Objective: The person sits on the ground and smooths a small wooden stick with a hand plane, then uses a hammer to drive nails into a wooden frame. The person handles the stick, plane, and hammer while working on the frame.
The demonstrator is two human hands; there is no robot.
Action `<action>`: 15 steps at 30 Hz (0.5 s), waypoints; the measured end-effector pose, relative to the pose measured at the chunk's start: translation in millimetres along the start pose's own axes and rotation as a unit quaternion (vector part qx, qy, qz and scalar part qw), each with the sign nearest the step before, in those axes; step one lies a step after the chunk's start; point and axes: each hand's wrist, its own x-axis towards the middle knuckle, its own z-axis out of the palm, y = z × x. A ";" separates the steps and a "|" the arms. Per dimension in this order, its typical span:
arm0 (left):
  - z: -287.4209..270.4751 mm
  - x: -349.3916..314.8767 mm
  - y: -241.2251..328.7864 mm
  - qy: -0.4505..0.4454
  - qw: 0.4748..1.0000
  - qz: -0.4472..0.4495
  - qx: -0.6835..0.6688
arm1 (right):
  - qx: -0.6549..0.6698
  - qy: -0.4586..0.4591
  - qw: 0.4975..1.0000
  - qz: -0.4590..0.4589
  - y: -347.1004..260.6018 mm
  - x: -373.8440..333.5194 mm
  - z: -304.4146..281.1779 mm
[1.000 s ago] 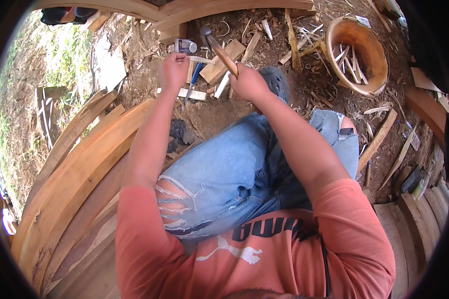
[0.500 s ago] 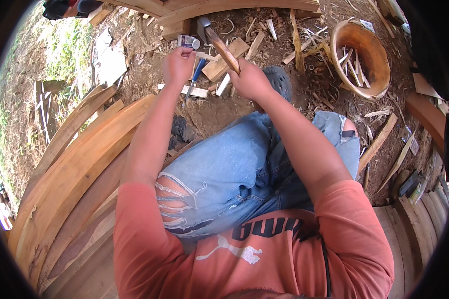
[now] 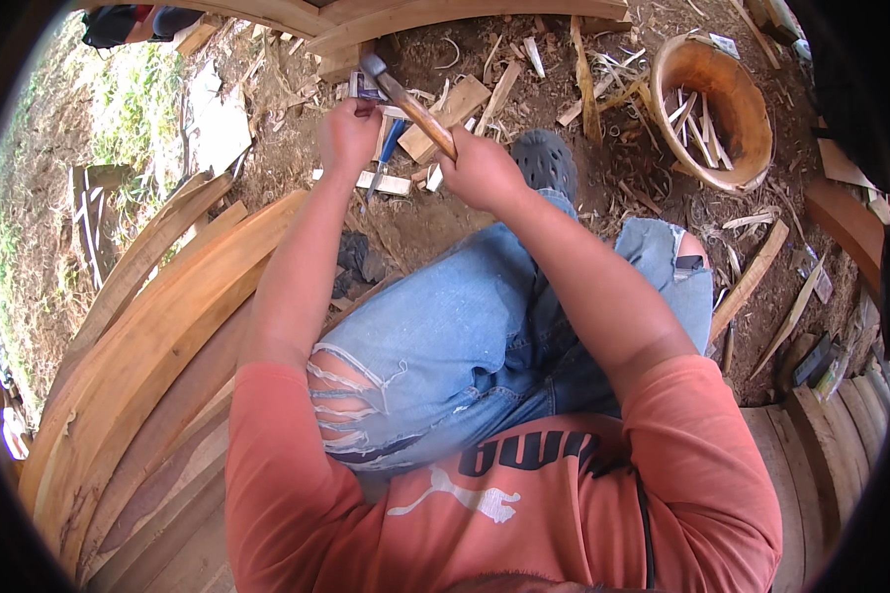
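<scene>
My right hand (image 3: 482,170) is wrapped round the wooden handle of a hammer (image 3: 420,119). The hammer slants up to the left, its metal head close above my left hand (image 3: 350,138). The fingers of that left hand are pinched together at the tips; whatever they hold is too small to make out. Just beyond them, a small dark container (image 3: 360,83) is partly covered by the hammer head. Beside the left hand lies a blue-handled tool (image 3: 392,139), its narrow blade crossing a pale wood strip (image 3: 390,184). A flat wood block (image 3: 459,103) rests on the ground behind the handle.
Curved planks (image 3: 158,366) are stacked at my left, and a curved timber (image 3: 465,27) spans the far side. An orange-brown bucket (image 3: 660,109) with wood slivers inside stands at the far right. Shavings and offcuts litter the dirt around my grey clog (image 3: 545,161).
The hammer head has come left and nearer, toward my left hand, and now covers part of the container. My right hand has shifted slightly left and nearer. The left hand stays almost in place.
</scene>
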 end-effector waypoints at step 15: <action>-4.3 -3.6 -3.8 -0.011 1.000 -0.004 -0.005 | -0.038 -0.030 0.998 0.035 26.4 10.6 12.4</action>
